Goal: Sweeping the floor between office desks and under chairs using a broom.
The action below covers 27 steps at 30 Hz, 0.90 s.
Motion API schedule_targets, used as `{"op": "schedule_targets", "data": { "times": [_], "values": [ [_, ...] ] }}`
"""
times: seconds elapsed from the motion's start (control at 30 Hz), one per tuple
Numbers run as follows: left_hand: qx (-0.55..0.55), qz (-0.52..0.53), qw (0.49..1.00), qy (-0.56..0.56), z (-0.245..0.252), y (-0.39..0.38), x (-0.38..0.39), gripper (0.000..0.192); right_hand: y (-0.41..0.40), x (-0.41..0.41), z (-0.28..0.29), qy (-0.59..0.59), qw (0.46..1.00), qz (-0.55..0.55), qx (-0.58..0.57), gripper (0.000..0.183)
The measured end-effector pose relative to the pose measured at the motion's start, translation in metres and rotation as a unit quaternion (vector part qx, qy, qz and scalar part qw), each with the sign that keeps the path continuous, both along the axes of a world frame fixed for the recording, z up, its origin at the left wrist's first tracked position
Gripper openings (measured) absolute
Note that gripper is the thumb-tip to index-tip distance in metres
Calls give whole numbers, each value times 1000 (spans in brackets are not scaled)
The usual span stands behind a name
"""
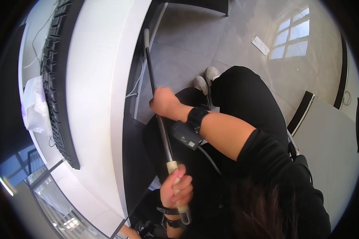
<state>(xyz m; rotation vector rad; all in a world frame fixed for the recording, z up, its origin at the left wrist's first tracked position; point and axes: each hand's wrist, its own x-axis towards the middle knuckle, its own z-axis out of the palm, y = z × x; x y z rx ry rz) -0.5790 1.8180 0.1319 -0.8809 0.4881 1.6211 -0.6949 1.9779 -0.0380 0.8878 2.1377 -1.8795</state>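
Note:
A thin metal rod point(165, 139) with cream end pieces slants across my lap. My right hand point(166, 101), the upper one, is closed around its dark shaft. Lower down, my left hand point(177, 188) grips the cream handle, with fingers wrapped over it. A clear loop point(185, 217) shows at the handle's lower end. The rod's far cream end point(146, 37) lies close to the edge of the white desk. Black straps circle both wrists. Beside the right wrist is a dark electronic box point(186, 135) with a cable.
At left, a black keyboard point(52, 89) and a plastic packet point(37, 107) rest on the white desk point(91, 83). White cables hang beneath it. A white paper-like piece point(260, 45) lies on the tiled floor. A grey cabinet-like surface point(328, 134) stands at right. Part of another arm point(129, 232) shows at the bottom.

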Motion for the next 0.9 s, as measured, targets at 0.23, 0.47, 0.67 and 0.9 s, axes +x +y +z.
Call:
{"op": "schedule_targets", "data": {
  "times": [0.23, 0.47, 0.67, 0.9],
  "values": [
    [-96, -104, 990, 26, -25, 36, -11, 22, 21, 3, -33, -84, 990, -44, -101, 19],
    [-68, -87, 993, 38, -16, 58, -12, 21, 34, 2, -26, -66, 982, -99, -146, 19],
    [-56, -57, 995, 66, -5, 31, -13, 20, 25, -2, -15, -19, 981, -138, -131, 21],
    [-68, -38, 996, 44, -1, 26, -17, 22, 11, -7, -17, -18, 991, -111, -73, 26]
  ]
}}
